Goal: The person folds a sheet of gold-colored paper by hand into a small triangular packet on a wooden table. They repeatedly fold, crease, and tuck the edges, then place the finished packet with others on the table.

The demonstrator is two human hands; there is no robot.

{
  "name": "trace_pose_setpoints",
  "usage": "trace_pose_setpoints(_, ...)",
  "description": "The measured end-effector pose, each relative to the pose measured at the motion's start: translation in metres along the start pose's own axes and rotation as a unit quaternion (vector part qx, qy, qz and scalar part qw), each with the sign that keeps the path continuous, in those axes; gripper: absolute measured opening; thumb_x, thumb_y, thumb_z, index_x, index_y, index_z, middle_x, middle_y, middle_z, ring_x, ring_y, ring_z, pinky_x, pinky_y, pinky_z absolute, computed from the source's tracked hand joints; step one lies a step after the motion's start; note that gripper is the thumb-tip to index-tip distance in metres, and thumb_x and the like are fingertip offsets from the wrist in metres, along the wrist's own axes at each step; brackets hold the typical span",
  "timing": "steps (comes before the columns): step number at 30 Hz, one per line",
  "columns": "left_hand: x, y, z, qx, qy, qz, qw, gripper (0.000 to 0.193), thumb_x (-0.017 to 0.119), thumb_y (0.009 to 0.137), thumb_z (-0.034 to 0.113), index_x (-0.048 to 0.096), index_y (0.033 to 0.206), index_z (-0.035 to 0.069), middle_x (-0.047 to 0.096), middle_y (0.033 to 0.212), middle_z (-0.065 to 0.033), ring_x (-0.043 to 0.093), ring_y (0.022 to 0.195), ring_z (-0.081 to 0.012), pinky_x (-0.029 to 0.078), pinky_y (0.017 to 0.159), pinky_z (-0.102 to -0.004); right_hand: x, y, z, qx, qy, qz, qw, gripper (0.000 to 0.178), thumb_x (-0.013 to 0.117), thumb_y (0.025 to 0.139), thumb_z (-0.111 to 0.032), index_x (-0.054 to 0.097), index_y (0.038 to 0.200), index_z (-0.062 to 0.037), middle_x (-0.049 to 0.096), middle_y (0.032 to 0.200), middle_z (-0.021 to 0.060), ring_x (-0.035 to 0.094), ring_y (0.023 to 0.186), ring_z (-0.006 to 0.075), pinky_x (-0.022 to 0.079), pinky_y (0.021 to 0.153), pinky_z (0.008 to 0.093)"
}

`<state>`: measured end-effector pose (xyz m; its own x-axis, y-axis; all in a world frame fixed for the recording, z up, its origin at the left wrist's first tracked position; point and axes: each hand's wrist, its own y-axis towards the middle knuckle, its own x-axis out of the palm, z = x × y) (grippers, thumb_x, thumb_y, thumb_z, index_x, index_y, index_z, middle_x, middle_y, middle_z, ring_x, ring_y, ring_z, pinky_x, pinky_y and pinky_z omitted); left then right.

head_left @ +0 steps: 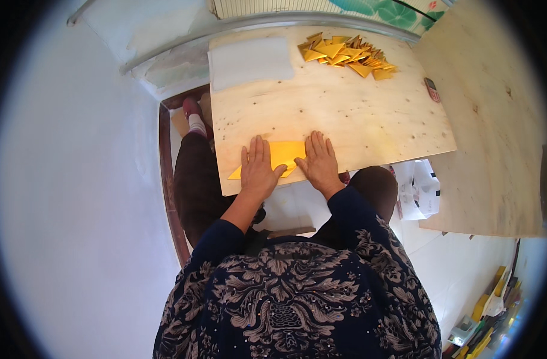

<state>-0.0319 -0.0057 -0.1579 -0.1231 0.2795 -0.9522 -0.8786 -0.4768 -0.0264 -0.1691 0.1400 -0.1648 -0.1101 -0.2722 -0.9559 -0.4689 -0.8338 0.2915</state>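
Two bare hands on the work: left hand (259, 170) and right hand (321, 161) both spread palm-down, fingers extended, neither grasping. Gold paper (285, 152) lies between and partly under them, close to the near edge of the plywood tabletop (345, 113); one pointed corner sticks out left of the left hand. Layers under the palms hidden, cannot tell how they line up.

Risks, my judgement: uneven push from one palm could skew the paper and set a crooked crease. Smooth foil-like face may slip under light pressure. With so little wood below it, a pull toward the body could bend the lower edge over the rim. Heap of folded gold pieces (348, 54) well apart, unlikely to interfere.
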Motion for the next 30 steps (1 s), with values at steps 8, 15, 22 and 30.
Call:
trace_pose_setpoints(8,0.004,0.000,-0.003,0.015,0.025,0.006,1.000,0.086,0.049,0.092,0.054,0.021,0.151,-0.002,0.015,0.160,-0.0178,0.008,0.150,-0.0278,0.000,0.120,-0.0454,-0.188,0.003,-0.044,-0.096,0.605,-0.213,0.761,0.030,0.072,0.084,-0.022,0.068,0.111,-0.0078,0.054,0.133,0.0130,0.050,0.123,0.0322,0.039,0.103,0.0478)
trace_pose_setpoints(15,0.008,0.001,-0.003,0.020,0.017,0.023,0.999,0.084,0.049,0.093,0.053,0.024,0.150,-0.004,0.018,0.159,-0.0208,0.011,0.149,-0.0302,0.002,0.120,-0.0469,-0.317,-0.027,-0.105,-0.461,0.736,-0.139,0.476,0.029,0.062,0.094,-0.030,0.064,0.105,-0.0028,0.061,0.112,0.0167,0.058,0.103,0.0342,0.046,0.085,0.0443)
trace_pose_setpoints(22,0.014,0.000,-0.007,0.040,0.042,0.071,0.996,0.081,0.051,0.092,0.052,0.030,0.148,-0.004,0.025,0.156,-0.0221,0.018,0.147,-0.0327,0.007,0.120,-0.0487,-0.316,-0.053,-0.107,-0.524,0.711,-0.154,0.443,0.035,0.058,0.097,-0.038,0.063,0.099,-0.0038,0.059,0.092,0.0127,0.057,0.081,0.0326,0.046,0.066,0.0414)
trace_pose_setpoints(30,0.013,0.001,-0.007,0.034,0.050,0.054,0.997,0.081,0.047,0.094,0.055,0.029,0.148,-0.003,0.023,0.157,-0.0218,0.016,0.148,-0.0316,0.007,0.120,-0.0481,-0.310,-0.054,-0.097,-0.481,0.672,-0.063,0.561,0.046,0.062,0.091,-0.049,0.058,0.075,-0.0061,0.054,0.080,0.0106,0.052,0.067,0.0322,0.038,0.058,0.0421)
